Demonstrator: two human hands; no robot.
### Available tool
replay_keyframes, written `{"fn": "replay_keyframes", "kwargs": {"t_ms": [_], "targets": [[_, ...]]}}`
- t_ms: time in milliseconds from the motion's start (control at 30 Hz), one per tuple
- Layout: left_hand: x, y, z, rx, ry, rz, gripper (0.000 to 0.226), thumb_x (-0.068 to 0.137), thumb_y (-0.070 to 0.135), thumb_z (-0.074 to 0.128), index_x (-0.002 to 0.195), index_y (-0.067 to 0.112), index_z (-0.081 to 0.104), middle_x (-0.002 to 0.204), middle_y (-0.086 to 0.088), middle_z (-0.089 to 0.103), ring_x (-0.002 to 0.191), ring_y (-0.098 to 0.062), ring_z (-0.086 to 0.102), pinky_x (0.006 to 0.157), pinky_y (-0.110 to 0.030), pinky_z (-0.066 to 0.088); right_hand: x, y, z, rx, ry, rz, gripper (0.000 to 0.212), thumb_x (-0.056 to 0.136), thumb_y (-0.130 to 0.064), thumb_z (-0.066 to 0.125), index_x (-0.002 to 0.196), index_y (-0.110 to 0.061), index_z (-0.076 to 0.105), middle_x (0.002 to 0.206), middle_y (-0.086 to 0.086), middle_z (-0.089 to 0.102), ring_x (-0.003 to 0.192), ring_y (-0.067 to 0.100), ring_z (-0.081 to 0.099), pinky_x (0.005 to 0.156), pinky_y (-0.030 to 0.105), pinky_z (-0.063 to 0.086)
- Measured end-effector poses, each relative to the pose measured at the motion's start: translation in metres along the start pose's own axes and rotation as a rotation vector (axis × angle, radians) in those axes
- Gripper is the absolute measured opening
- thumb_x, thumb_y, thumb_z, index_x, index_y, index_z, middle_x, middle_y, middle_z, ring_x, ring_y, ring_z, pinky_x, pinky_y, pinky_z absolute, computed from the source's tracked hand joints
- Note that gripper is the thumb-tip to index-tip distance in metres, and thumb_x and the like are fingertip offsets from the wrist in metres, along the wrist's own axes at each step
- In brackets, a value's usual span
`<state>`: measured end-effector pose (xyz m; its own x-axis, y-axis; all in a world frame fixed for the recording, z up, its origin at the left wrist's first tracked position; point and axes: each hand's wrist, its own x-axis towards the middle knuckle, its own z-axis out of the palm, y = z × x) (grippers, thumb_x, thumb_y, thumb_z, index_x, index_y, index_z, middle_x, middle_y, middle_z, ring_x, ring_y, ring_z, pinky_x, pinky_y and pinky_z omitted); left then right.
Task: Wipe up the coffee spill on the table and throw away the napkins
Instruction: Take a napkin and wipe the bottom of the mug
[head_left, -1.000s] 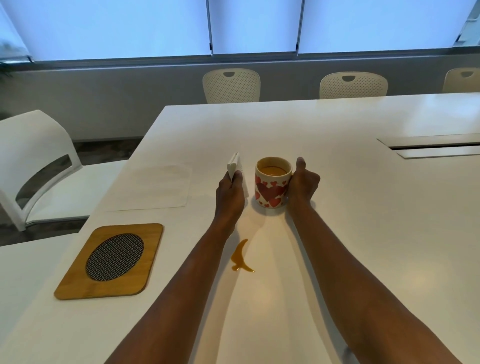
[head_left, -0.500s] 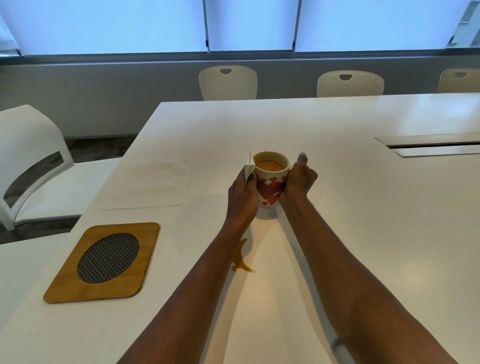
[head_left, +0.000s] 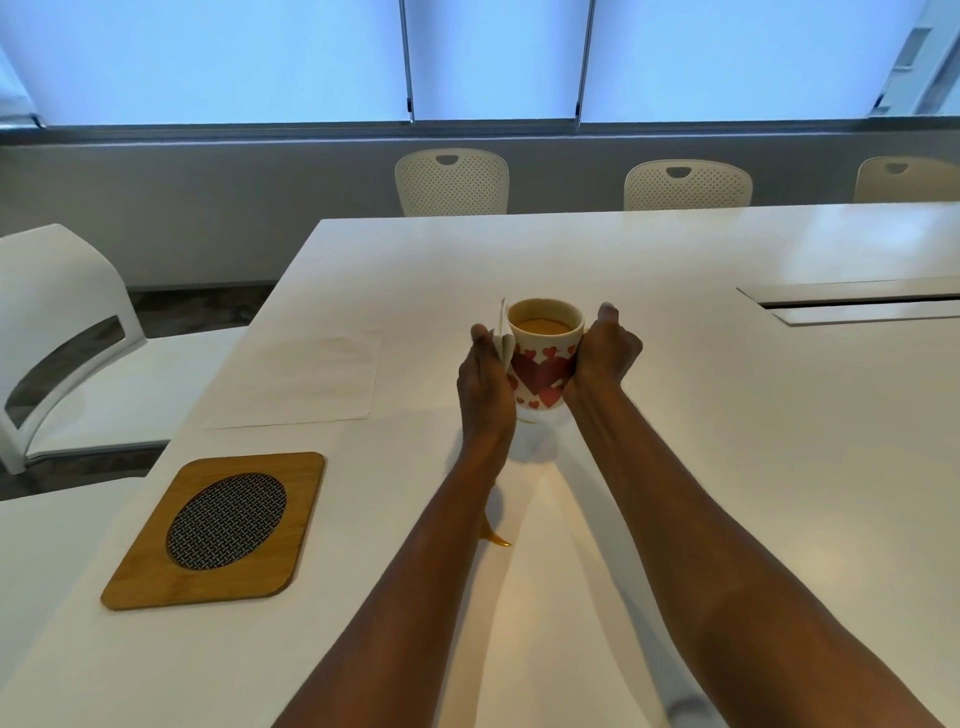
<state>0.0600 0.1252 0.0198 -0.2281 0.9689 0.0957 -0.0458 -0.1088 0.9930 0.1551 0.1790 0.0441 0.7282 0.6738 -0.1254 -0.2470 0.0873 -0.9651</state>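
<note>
A white mug (head_left: 541, 364) with red hearts, full of coffee, is raised a little above the white table (head_left: 675, 467). My right hand (head_left: 602, 353) grips its right side at the handle. My left hand (head_left: 485, 379) presses a folded white napkin (head_left: 503, 332) against the mug's left side. A brown drip hangs at the mug's base. The coffee spill (head_left: 496, 538) lies nearer me on the table, mostly hidden behind my left forearm.
A wooden trivet (head_left: 218, 527) with a mesh oval lies at the left front. A flat white sheet (head_left: 301, 379) lies beyond it. A cable slot (head_left: 857, 301) opens at the right. Chairs stand at the left (head_left: 62, 332) and along the far edge (head_left: 452, 182).
My left hand moved right with the napkin until it pressed against the mug. The mug has risen slightly off the table, held between both hands.
</note>
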Motion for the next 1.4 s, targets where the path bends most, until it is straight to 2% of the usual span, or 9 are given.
{"fn": "replay_keyframes", "kwargs": {"t_ms": [133, 267, 433, 700, 900, 1000, 1133, 1233, 1400], "targets": [[0.003, 0.001, 0.013, 0.092, 0.063, 0.143, 0.036, 0.103, 0.034, 0.028, 0.130, 0.018, 0.046, 0.130, -0.004, 0.056, 0.115, -0.020, 0.056, 0.104, -0.042, 0.046, -0.006, -0.005, -0.002, 0.005, 0.000, 0.007, 0.042, 0.098, -0.032, 0.047, 0.058, -0.020, 0.047, 0.060, -0.003, 0.056, 0.057, 0.011, 0.056, 0.063, 0.029, 0.049], [0.002, -0.001, 0.024, 0.038, 0.079, 0.172, 0.042, 0.103, 0.038, 0.023, 0.141, 0.026, 0.036, 0.144, -0.002, 0.046, 0.128, -0.021, 0.049, 0.111, -0.045, 0.039, -0.010, -0.008, -0.004, -0.004, -0.002, 0.014, 0.039, 0.098, -0.032, 0.047, 0.061, -0.020, 0.049, 0.062, -0.003, 0.058, 0.059, 0.012, 0.058, 0.065, 0.030, 0.052], [0.000, 0.001, 0.030, -0.034, 0.092, 0.216, 0.053, 0.092, 0.052, 0.021, 0.137, 0.029, 0.039, 0.137, 0.000, 0.052, 0.120, -0.019, 0.055, 0.105, -0.043, 0.046, -0.012, -0.014, -0.004, -0.023, -0.001, -0.024, 0.041, 0.098, -0.028, 0.048, 0.058, -0.019, 0.047, 0.059, -0.003, 0.056, 0.055, 0.011, 0.054, 0.059, 0.026, 0.047], [0.009, 0.010, 0.033, -0.046, 0.123, 0.198, 0.050, 0.096, 0.050, 0.019, 0.136, 0.030, 0.042, 0.135, -0.001, 0.055, 0.117, -0.021, 0.058, 0.104, -0.044, 0.047, -0.015, -0.026, -0.002, -0.022, -0.050, -0.015, 0.038, 0.095, -0.026, 0.051, 0.058, -0.018, 0.049, 0.060, -0.001, 0.057, 0.060, 0.014, 0.057, 0.062, 0.028, 0.051], [0.024, 0.015, 0.026, -0.177, 0.028, 0.038, 0.047, 0.103, 0.043, 0.020, 0.134, 0.021, 0.047, 0.132, -0.008, 0.059, 0.113, -0.026, 0.061, 0.099, -0.043, 0.050, -0.016, -0.032, -0.001, 0.002, -0.046, -0.017, 0.038, 0.093, -0.022, 0.054, 0.056, -0.016, 0.046, 0.057, 0.000, 0.054, 0.056, 0.014, 0.054, 0.058, 0.028, 0.049], [0.030, 0.017, 0.019, -0.205, -0.062, 0.001, 0.045, 0.103, 0.040, 0.020, 0.120, 0.018, 0.054, 0.121, -0.008, 0.063, 0.098, -0.019, 0.065, 0.087, -0.034, 0.054, -0.016, -0.034, -0.003, 0.015, -0.048, -0.017, 0.039, 0.091, -0.020, 0.055, 0.054, -0.015, 0.043, 0.054, 0.000, 0.051, 0.052, 0.013, 0.052, 0.054, 0.027, 0.045], [0.039, 0.017, 0.007, -0.273, -0.268, -0.096, 0.050, 0.102, 0.047, 0.019, 0.109, 0.019, 0.059, 0.113, -0.009, 0.066, 0.099, -0.024, 0.064, 0.090, -0.041, 0.053, -0.017, -0.033, -0.006, 0.014, -0.054, -0.010, 0.039, 0.089, -0.019, 0.055, 0.053, -0.016, 0.041, 0.053, 0.000, 0.048, 0.052, 0.014, 0.051, 0.054, 0.027, 0.044], [0.043, 0.020, 0.002, -0.272, -0.412, -0.137, 0.058, 0.099, 0.055, 0.013, 0.102, 0.024, 0.062, 0.096, 0.002, 0.073, 0.089, -0.018, 0.070, 0.077, -0.031, 0.058, -0.018, -0.030, -0.008, -0.003, -0.022, -0.008, 0.040, 0.089, -0.018, 0.055, 0.052, -0.017, 0.039, 0.050, -0.002, 0.047, 0.050, 0.013, 0.049, 0.054, 0.028, 0.044], [0.040, 0.017, 0.009, -0.278, -0.402, -0.144, 0.056, 0.097, 0.059, 0.015, 0.104, 0.028, 0.061, 0.100, 0.002, 0.071, 0.092, -0.019, 0.068, 0.079, -0.032, 0.056, -0.018, -0.027, -0.009, -0.014, 0.002, -0.012, 0.040, 0.092, -0.020, 0.052, 0.053, -0.019, 0.042, 0.051, -0.003, 0.050, 0.051, 0.012, 0.050, 0.059, 0.030, 0.048]]}}
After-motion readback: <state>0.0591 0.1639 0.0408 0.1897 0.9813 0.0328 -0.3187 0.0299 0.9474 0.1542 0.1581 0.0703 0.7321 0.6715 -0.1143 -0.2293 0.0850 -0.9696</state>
